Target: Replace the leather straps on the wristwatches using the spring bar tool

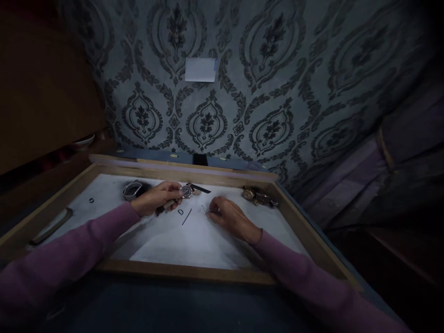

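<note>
My left hand (162,196) is closed around a wristwatch (187,191) with a round, metal-rimmed face, held up above the white tray floor. To its right, my right hand (229,213) pinches a thin, shiny metal tool (204,208), its tip pointing toward the watch; its exact kind is too small to tell. A black strap piece (199,188) lies just behind the watch. Between my hands lie a thin dark pin-like stick (187,217) and a small dark buckle or loop (180,212).
The wooden-framed tray (187,270) has raised edges all round. Several metal watches (258,196) lie at its back right, a coiled grey strap (132,190) at back left. A dark strap (52,227) and small ring (91,200) lie farther left. Patterned wall (208,122) stands behind.
</note>
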{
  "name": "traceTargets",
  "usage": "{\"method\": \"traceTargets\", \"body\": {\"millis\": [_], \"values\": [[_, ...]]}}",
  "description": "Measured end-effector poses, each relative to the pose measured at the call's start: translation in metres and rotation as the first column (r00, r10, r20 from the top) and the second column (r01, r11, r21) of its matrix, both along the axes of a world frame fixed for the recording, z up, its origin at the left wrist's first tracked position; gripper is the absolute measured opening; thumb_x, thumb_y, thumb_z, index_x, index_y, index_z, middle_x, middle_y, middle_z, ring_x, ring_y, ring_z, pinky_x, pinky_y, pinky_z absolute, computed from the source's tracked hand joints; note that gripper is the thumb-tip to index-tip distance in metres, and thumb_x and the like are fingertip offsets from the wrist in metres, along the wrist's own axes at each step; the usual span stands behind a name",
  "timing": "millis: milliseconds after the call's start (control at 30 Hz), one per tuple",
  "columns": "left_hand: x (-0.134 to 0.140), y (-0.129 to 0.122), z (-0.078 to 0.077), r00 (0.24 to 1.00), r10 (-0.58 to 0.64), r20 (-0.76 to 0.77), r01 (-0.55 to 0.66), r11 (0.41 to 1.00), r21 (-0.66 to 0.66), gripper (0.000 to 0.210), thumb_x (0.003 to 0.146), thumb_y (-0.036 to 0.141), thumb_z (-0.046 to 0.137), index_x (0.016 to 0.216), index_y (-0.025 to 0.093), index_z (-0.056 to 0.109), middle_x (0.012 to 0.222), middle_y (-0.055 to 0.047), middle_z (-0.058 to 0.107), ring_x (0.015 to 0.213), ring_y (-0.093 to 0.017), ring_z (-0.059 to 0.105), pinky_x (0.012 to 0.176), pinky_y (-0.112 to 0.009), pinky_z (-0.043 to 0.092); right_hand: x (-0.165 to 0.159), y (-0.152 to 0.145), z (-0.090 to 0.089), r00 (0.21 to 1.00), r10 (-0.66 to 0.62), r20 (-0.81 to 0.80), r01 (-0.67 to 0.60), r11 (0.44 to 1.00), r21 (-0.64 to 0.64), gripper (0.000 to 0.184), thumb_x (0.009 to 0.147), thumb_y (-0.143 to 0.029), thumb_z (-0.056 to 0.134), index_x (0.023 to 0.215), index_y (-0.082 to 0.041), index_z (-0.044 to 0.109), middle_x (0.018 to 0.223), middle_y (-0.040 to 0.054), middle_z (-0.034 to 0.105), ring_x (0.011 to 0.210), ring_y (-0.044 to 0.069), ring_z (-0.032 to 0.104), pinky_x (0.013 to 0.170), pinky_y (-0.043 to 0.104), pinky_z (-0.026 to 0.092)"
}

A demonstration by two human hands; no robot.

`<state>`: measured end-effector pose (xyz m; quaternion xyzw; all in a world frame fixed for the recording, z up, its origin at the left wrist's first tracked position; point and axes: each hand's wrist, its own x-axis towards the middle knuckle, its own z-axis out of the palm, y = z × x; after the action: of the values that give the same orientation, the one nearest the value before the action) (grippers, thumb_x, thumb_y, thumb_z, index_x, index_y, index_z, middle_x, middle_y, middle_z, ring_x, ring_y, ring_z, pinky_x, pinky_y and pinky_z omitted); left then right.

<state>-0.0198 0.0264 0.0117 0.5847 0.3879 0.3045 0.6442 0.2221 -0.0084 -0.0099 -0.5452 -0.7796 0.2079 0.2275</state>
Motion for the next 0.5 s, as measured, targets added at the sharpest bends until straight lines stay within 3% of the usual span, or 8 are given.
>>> {"method": "traceTargets", "body": {"millis": [233,500], "values": [[0.0036,-0.0047,-0.002,0.997,-0.073,-0.003,0.073,0.997,0.001,0.028,0.076,0.037,0.069,0.081,0.014,0.056,0.061,0.002,0.057,0.046,-0.006,0.047,0.04,-0.015,0.032,-0.0018,0.0,-0.0059,0.981,0.038,0.191,-0.037,0.999,-0.008,0.011,0.079,-0.009,0.057,0.073,-0.018,0.056,0.076,0.0032,0.06,0.073,0.017,0.053,0.067,0.027,0.037],[0.0008,-0.0105,-0.0014,1.0,-0.021,0.014,0.022,0.999,-0.04,0.026,0.077,0.035,0.069,0.084,0.014,0.055,0.06,0.003,0.054,0.045,-0.005,0.046,0.042,-0.016,0.032,0.0042,0.0034,-0.0027,0.983,0.052,0.176,-0.053,0.999,0.004,0.01,0.084,-0.012,0.051,0.075,-0.017,0.055,0.07,0.0032,0.06,0.065,0.017,0.054,0.06,0.026,0.036]]}}
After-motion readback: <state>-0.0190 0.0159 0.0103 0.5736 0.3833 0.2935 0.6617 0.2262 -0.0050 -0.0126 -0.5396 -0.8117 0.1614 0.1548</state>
